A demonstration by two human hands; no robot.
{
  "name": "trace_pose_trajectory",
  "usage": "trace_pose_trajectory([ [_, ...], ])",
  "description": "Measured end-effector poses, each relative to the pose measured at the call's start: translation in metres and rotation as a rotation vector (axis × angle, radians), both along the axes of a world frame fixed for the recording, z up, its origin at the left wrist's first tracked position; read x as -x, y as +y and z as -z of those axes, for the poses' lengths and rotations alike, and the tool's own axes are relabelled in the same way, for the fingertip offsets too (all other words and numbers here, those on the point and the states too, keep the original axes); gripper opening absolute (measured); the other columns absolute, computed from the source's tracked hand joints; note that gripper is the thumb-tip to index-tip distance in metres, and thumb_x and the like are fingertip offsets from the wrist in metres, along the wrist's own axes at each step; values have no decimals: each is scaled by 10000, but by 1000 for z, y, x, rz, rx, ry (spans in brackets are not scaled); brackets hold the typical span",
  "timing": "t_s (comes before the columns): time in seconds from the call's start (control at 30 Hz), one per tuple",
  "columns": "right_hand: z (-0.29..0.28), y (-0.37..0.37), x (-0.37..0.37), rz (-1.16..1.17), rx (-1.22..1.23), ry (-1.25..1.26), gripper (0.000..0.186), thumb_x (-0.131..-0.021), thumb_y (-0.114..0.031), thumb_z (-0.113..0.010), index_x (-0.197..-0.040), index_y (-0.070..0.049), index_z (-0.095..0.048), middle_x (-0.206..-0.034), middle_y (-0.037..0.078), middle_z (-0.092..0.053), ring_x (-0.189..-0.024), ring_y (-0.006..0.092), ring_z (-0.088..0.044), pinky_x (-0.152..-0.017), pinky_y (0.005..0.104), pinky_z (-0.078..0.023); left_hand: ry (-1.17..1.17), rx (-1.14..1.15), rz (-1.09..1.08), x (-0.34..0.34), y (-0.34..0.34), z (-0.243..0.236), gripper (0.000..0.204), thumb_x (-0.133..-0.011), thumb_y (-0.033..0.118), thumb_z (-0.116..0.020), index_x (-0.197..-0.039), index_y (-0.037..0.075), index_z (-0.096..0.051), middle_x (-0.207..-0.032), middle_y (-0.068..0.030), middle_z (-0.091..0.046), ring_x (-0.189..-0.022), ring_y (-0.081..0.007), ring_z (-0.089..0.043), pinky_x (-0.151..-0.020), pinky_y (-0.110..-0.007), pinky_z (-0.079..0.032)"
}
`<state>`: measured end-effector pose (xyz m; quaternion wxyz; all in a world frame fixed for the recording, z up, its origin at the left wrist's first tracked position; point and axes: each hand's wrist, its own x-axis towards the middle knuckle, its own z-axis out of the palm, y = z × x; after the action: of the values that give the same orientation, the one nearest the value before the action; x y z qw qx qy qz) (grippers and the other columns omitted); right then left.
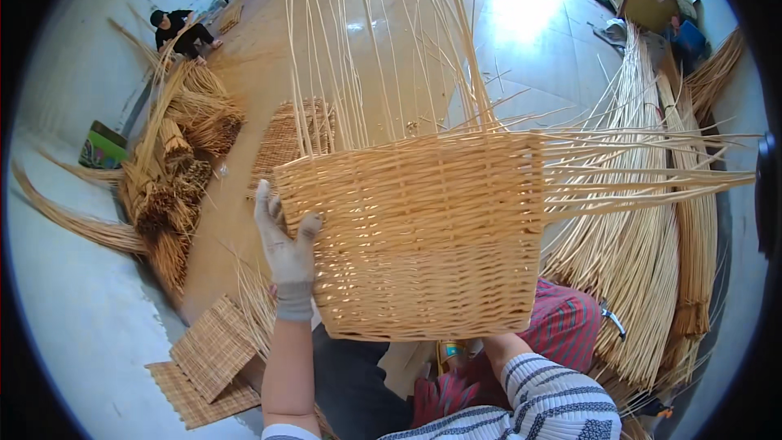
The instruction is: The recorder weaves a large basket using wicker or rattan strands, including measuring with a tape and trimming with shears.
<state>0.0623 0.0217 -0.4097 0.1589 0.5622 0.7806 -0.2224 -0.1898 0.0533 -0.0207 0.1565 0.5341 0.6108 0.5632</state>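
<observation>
An unfinished wicker basket (415, 244) of tan woven rods is held up in front of me. Long loose rods (383, 57) rise from its upper edge, and a sheaf of rods (643, 171) sticks out to the right from its upper right corner. My left hand (289, 244), in a pale grey work glove, is closed on the basket's left edge, with the thumb on the face turned to me. My right forearm (503, 348) goes up behind the basket's lower right part, so the right hand and its fingers are hidden.
Bundles of rods (643, 277) lie to the right near pliers with a blue handle (615, 322). More bundles (175, 171) are piled along the left wall. Woven panels (213, 350) lie at the lower left, another (273, 147) behind the basket. A person in dark clothes (175, 33) sits far left.
</observation>
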Motion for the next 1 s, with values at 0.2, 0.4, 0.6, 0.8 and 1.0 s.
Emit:
trace_pose_trajectory([
  [0.2, -3, -21, -3, -27, 48, 63, 451, -966, -261, -530, -1375, -76, -560, -1229, 111, -651, -1156, 278, -569, -908, 388, -528, -182, 26, 127, -15, -17, 10, 900, -922, 393, -744, -1575, 46, -231, -1494, -168, -410, -1348, -262, -447, -1141, -389, -369],
  [0.4, -83, -115, 15, -334, -108, 367, 433, -976, -271, -528, -1356, -67, -569, -1188, 104, -658, -1091, 267, -591, -877, 382, -534, 210, -166, -113, -34, -43, 16, 718, -917, 340, -747, -1466, -2, -435, -1312, -161, -520, -1250, -299, -495, -1059, -424, -417],
  [0.6, -237, -214, -28, 771, 943, 1229, 404, -1016, -368, -545, -1248, -37, -560, -943, 62, -624, -760, 141, -598, -668, 274, -498, 729, -343, -13, -95, -73, -34, 594, -916, 378, -697, -1415, 99, -537, -1367, -145, -549, -1307, -337, -470, -1145, -517, -304],
  [0.8, -326, -255, -61, 576, 675, 1325, 458, -935, -318, -708, -1269, -33, -578, -877, 26, -595, -671, 108, -572, -582, 260, -474, 776, -81, 141, -171, -23, -70, 582, -862, 378, -747, -1383, 169, -594, -1303, -71, -597, -1291, -336, -507, -1168, -519, -256],
  [1.0, -356, -250, -66, 507, 433, 1258, 462, -867, -225, -750, -1268, -50, -601, -1010, 75, -623, -701, 131, -626, -652, 289, -538, 909, 146, 207, -176, -19, -62, 532, -889, 297, -687, -1404, 256, -561, -1207, -103, -602, -1287, -282, -515, -1208, -529, -224],
])
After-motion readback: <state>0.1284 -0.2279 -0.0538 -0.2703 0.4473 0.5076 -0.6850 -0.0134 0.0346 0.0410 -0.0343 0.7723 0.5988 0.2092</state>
